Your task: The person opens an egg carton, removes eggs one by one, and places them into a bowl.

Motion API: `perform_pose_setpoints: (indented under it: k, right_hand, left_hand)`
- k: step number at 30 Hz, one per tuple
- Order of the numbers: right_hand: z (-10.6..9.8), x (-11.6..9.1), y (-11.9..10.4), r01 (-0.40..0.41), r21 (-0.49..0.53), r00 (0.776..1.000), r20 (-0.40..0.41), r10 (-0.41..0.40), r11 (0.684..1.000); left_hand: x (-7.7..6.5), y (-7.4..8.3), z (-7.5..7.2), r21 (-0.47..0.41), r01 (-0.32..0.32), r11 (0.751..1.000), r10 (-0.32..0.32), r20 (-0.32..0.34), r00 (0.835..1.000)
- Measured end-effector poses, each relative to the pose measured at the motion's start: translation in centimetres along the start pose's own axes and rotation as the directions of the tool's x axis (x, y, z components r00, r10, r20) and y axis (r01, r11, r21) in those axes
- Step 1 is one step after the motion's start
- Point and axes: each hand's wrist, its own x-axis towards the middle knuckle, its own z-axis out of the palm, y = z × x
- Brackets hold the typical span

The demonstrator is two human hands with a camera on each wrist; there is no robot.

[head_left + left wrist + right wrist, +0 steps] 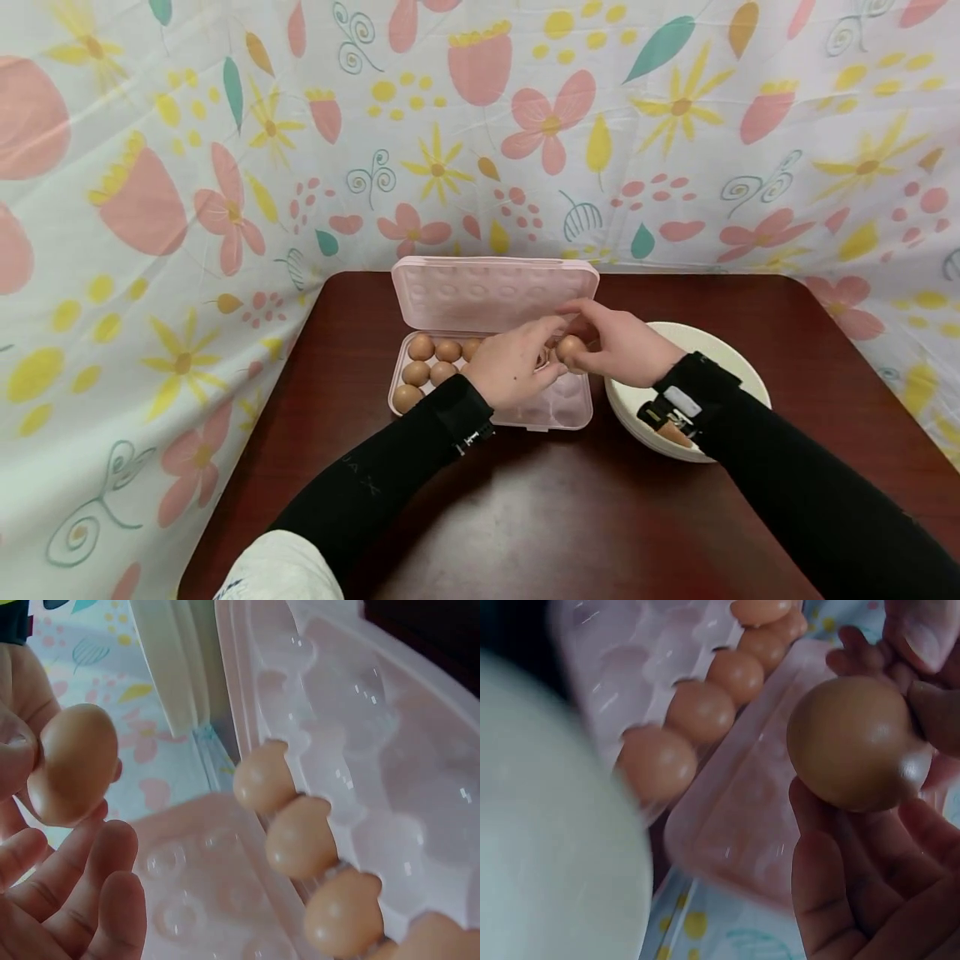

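My right hand (pixel 626 343) pinches a brown egg (pixel 572 350) between thumb and fingers, above the right side of an open pink egg carton (pixel 551 415). Close beside it, my left hand (pixel 517 362) reaches over the carton with fingers loosely extended, gripping nothing. In the left wrist view, left fingers (pixel 112 859) lie just below the held egg (pixel 75 765); whether they touch it I cannot tell. Several brown eggs (pixel 416 373) sit in the carton's left part. A row of eggs (pixel 701 712) lines the lid side. My left hand hides the middle compartments.
A round white bowl (pixel 738 367) stands right of the carton, partly beneath my right wrist. The carton's lid (pixel 495 292) leans back toward the floral cloth (pixel 450 150) behind the dark wooden table (pixel 555 508).
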Motion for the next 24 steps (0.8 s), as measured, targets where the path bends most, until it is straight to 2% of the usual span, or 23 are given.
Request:
perform_pose_setpoints:
  k: [3,7,13,16,24]
  right_hand:
    - [0.9,1.1,-0.5,0.012,-0.004,1.0,-0.026,-0.013,1.0]
    - [2.1,2.2,-0.9,0.013,0.026,0.999,-0.032,-0.012,1.0]
    - [4.2,3.5,-1.3,0.024,0.068,1.0,-0.016,-0.023,0.997]
    - [5.1,3.9,-1.1,0.045,0.05,0.999,-0.007,-0.045,0.998]
    - [5.4,3.3,-0.8,0.022,0.064,1.0,0.012,-0.023,0.998]
  left_hand:
    - [-0.3,-0.6,-0.4,0.007,0.019,1.0,-0.019,-0.009,1.0]
    - [-0.8,-1.5,-0.5,0.039,0.031,0.999,-0.032,0.013,0.999]
    - [-1.4,-2.9,0.2,0.1,-0.027,0.995,0.026,0.01,1.0]
    - [-1.7,-3.3,0.7,0.19,-0.038,0.981,0.036,0.012,0.999]
    - [-2.5,-4.1,1.6,0.352,-0.01,0.936,-0.016,0.073,0.997]
